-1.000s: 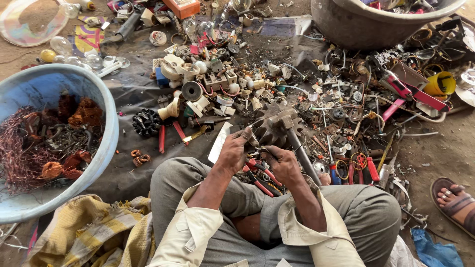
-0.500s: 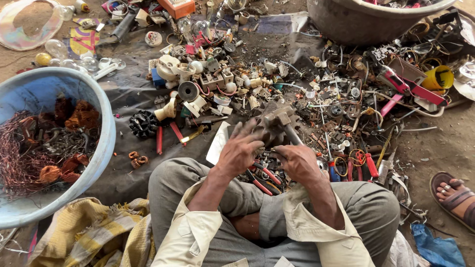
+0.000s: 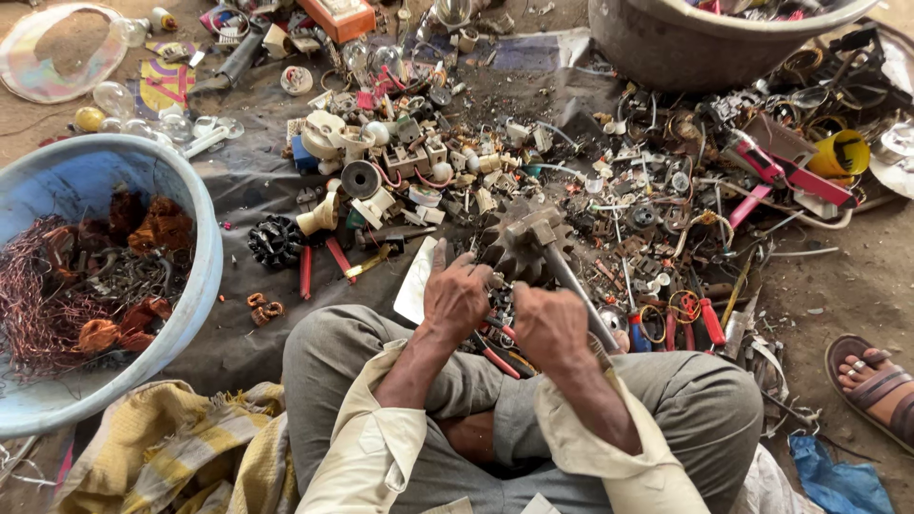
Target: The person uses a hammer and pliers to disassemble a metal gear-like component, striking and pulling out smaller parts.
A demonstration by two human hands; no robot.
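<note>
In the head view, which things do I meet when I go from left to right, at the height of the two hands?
Blue basin holding copper wire → black ribbed wheel → left hand → right hand gripping the hammer → red-handled tools → another person's sandalled foot.

Scrap (image 3: 609,190) crowds the ground ahead of both hands, with the gear (image 3: 519,249) right before them. The blue tub (image 3: 205,247) walls off the left; bare cloth (image 3: 238,324) between tub and knee lies open.
</note>
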